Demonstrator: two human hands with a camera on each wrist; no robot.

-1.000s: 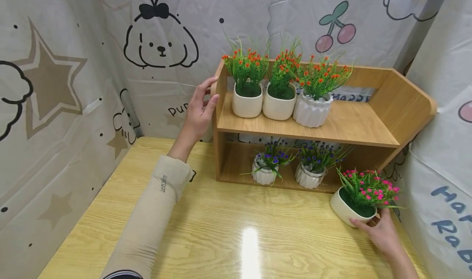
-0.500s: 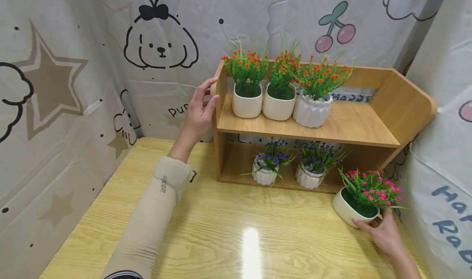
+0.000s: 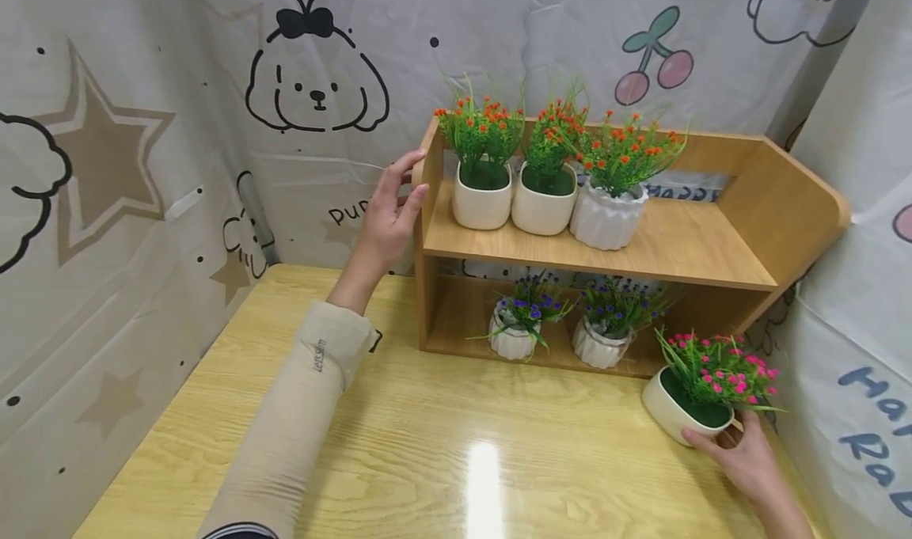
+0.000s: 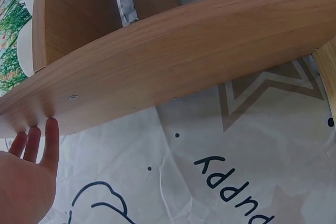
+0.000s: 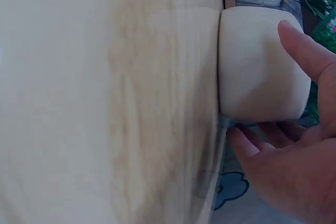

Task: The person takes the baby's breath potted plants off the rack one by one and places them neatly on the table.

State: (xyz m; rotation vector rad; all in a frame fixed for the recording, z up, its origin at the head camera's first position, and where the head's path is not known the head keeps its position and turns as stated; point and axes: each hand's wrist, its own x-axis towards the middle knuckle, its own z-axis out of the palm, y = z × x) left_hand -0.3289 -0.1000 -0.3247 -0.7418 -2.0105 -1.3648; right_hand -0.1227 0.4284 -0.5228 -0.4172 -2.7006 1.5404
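My left hand (image 3: pixel 387 221) touches the left side panel of a two-tier wooden shelf (image 3: pixel 705 242), its fingertips resting flat on the outer wood in the left wrist view. At the shelf's lower right corner, my right hand (image 3: pixel 741 453) holds a potted plant with pink flowers (image 3: pixel 723 371) by its cream oval pot (image 3: pixel 663 404). The right wrist view puts the thumb on the front of that pot (image 5: pixel 262 66) and the other fingers around its end. The pot's base meets the tabletop there.
Three orange-flowered plants (image 3: pixel 545 183) stand on the upper tier, toward the left. Two purple-flowered plants in white fluted pots (image 3: pixel 514 337) occupy the lower tier. A printed curtain (image 3: pixel 855 301) hangs close on the right, above the wooden table (image 3: pixel 427 428).
The pink-flowered plant and my right hand have shifted slightly to the right. The head view has also swung a little. My left hand stays on the shelf's side panel.
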